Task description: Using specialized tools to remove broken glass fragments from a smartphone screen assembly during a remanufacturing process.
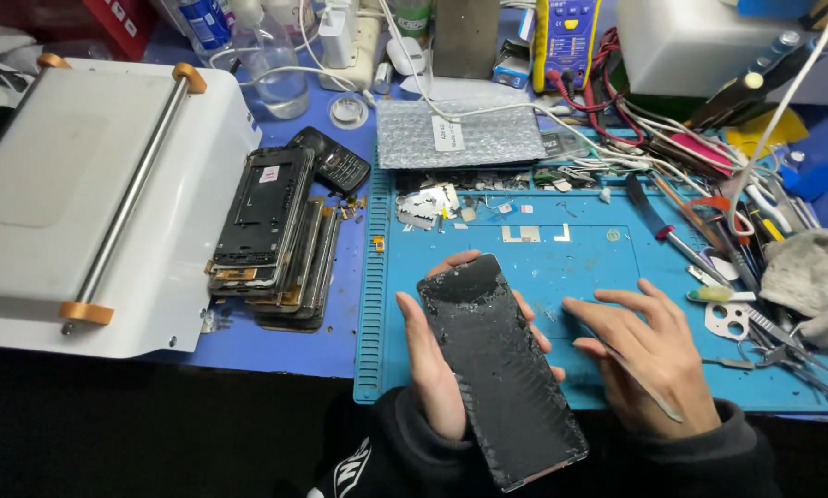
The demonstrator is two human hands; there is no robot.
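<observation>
My left hand (429, 364) holds one phone (499, 369), thumb along its left edge and fingertips wrapped round the far right edge; it sits tilted over the near edge of the blue mat (561, 267), a flat black rectangular slab, glass shattered all over into a fine crackle, dusty, a thin pinkish rim at the near end. My right hand (649, 355) lies flat on the mat just right of the phone, fingers spread, pinching one thin metal blade (640, 383) that runs under the palm toward the wrist. The mat is rubbery, ribbed down its left border, with shallow moulded trays along the far side full of small screws and metal scraps. To the right, a loose heap of tools (737, 249): tweezers, a screwdriver, picks, too tangled to count, and one crumpled grey rag (815, 277). Left of the mat, a stack of stripped phone frames (275, 240), at least four, dark metal with bare boards showing, with one small black keypad phone (335, 161) behind it. Further left, one white boxy machine (82, 194) with a smooth flat plate and a steel bar on two orange ends. Far side: one silver bubble-wrap pouch (460, 134), one yellow and blue meter (566, 41) with red leads, one clear plastic bottle (275, 65), white cables.
</observation>
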